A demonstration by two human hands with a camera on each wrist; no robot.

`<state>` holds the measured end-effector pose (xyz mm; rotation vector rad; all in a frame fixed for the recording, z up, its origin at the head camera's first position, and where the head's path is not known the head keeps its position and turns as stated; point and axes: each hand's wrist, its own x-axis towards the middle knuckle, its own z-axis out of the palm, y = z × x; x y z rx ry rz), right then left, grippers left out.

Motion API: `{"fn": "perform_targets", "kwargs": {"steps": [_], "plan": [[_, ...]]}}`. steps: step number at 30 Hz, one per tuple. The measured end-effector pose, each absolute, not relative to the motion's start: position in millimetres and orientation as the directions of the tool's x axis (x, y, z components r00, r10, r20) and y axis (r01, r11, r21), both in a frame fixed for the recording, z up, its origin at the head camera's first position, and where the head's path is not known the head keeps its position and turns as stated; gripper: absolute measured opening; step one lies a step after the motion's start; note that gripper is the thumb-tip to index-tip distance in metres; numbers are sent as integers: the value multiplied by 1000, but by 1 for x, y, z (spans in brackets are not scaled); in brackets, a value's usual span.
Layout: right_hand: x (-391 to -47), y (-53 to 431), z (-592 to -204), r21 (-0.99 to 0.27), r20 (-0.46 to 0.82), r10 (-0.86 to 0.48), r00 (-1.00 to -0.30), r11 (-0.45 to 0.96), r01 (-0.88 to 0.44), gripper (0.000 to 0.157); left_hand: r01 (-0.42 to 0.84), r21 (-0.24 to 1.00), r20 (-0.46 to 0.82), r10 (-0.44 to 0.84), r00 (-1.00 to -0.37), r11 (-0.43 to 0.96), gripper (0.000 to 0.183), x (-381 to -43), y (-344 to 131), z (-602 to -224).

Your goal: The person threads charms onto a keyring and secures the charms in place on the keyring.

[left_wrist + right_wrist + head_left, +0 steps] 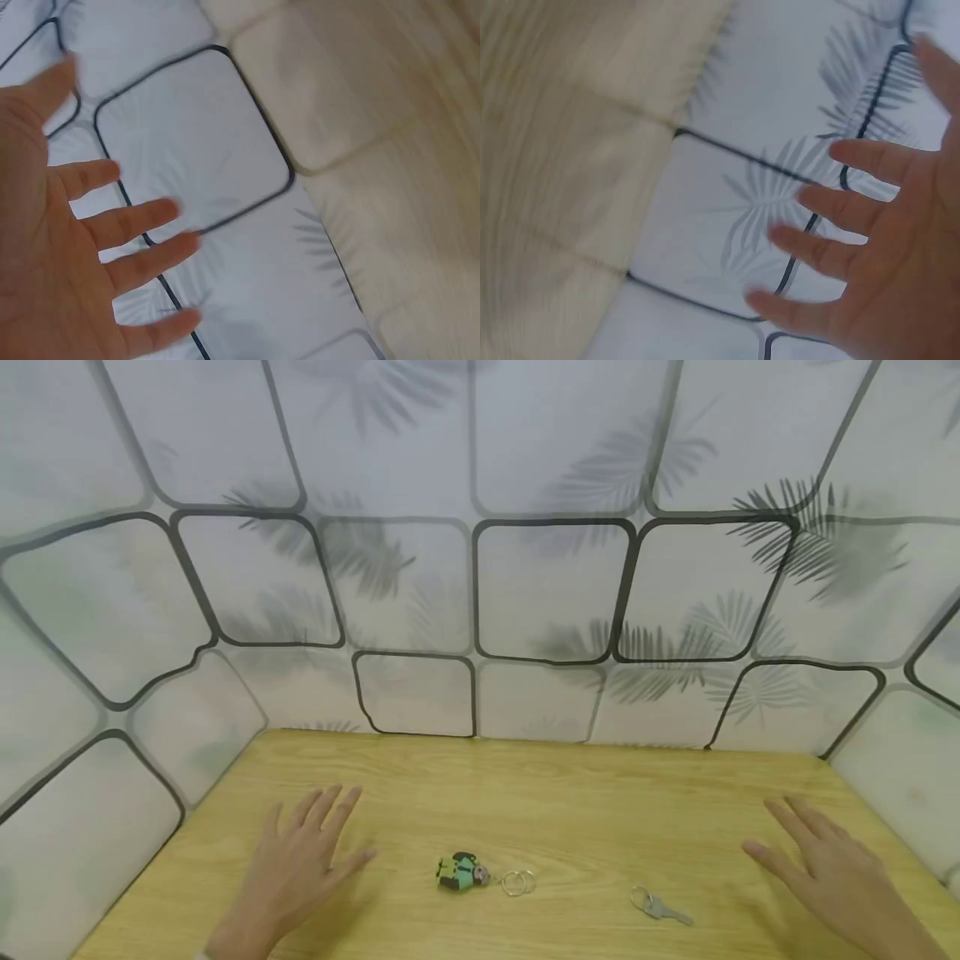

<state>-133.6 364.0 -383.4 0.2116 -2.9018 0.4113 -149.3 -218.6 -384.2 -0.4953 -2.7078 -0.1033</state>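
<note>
In the head view a figure keychain [459,871], green, teal and black, lies on the wooden table with metal rings [514,882] at its right end. Farther right lies a silver key [664,910] on its own small ring [640,897]. My left hand [296,860] hovers to the left of the keychain, fingers spread and holding nothing. Beyond the key, on the right, is my right hand [832,872], its fingers extended and its grasp empty. Both wrist views show the palms: the left hand [82,247] and the right hand [885,232], each with straight fingers.
The wood-grain table [525,793] is bounded at the back and sides by white walls [551,593] patterned with dark rounded outlines and grey leaves. The keychain and key lie near the front middle, apart from each other.
</note>
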Motion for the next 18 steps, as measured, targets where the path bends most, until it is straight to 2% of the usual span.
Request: {"fn": "perform_targets", "kwargs": {"steps": [3, 6, 8, 10, 18], "plan": [[-138, 354, -377, -297, 244, -147, -958, 930, -218, 51, 415, -16, 390, 388, -835, 909, 48, -151, -207, -379], [-142, 340, -373, -314, 252, -206, -945, 907, -281, 32, 496, -57, 447, 466, -763, 867, 28, -156, -195, -376], [-144, 331, -372, -309, 267, -254, -930, 891, -332, 23, 534, -82, 487, 501, -715, 842, 22, -160, -186, -376], [-145, 324, -374, -311, 288, -305, -908, 867, -390, 17, 571, -100, 517, 533, -670, 815, 20, -164, -177, -375], [-149, 302, -388, -328, 391, -433, -812, 759, -562, 15, 641, -55, 460, 589, -664, 766, 17, -171, -144, -378]]}}
